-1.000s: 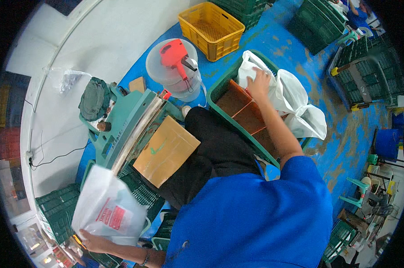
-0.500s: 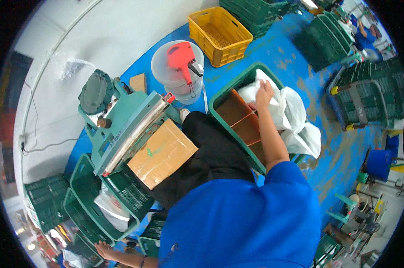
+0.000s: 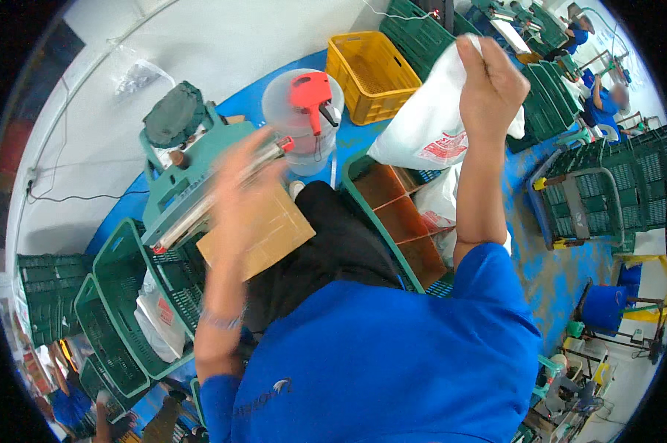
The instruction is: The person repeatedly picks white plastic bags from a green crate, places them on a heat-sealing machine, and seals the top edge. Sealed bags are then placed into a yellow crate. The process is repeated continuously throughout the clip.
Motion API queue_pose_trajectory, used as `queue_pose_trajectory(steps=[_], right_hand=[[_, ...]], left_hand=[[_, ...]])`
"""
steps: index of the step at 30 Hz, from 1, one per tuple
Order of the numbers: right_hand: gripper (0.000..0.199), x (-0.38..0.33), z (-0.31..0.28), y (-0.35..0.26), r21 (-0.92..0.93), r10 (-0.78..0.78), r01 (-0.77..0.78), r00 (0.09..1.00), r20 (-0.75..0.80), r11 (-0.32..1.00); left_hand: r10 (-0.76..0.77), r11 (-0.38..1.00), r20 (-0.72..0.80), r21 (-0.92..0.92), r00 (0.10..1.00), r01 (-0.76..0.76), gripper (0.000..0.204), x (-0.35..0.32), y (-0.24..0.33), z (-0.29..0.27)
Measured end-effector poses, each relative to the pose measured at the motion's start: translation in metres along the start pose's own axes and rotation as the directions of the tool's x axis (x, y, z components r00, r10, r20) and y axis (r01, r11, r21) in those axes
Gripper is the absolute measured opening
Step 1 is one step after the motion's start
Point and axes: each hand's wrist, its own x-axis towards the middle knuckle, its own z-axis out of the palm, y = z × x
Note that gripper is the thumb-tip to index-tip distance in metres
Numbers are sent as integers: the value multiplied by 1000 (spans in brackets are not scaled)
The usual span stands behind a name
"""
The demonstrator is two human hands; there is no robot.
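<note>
My right hand point(image 3: 493, 88) is closed on the top of a white plastic bag point(image 3: 425, 122) with red print and holds it raised. The bag hangs full above the far end of a green crate point(image 3: 357, 176). Inside that crate are brown dividers point(image 3: 400, 203) and more white bags point(image 3: 440, 199). My left hand point(image 3: 248, 166) is smeared by motion, in front of a teal bar sealer point(image 3: 193, 184). Its fingers cannot be made out. Just below it, a cardboard box point(image 3: 278, 232) rests by my lap, partly covered by my left forearm.
A red pistol-shaped tool point(image 3: 311, 94) lies on a translucent bucket point(image 3: 282, 111). Beyond stands a yellow crate point(image 3: 374, 103). Green crates point(image 3: 112, 310) sit at the left, one with a white bag point(image 3: 160, 325) inside. Stacked green crates point(image 3: 606, 203) stand at the right; other people work farther off.
My right hand has lifted a white bag up out of the green crate. My left hand has swung from the lower left crates up to the sealer.
</note>
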Motion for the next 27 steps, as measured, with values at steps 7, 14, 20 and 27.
queue_pose_trajectory(steps=[7,14,20,27], right_hand=[[15,6,-14,-99,402,77,-185,960,269,897],[67,-49,14,-34,328,367,-827,510,777,456],[49,-168,101,-102,-83,-210,-916,1,978,-392],[28,-168,118,-124,-118,-159,-473,48,986,-873]], left_hand=[[145,955,52,-268,988,-126,27,54,90,76],[-242,907,-287,-406,927,111,24,-38,-21,-13],[-305,876,-472,-479,827,49,30,-94,-68,-88],[-274,845,-486,-534,830,-34,12,-102,-36,-124]])
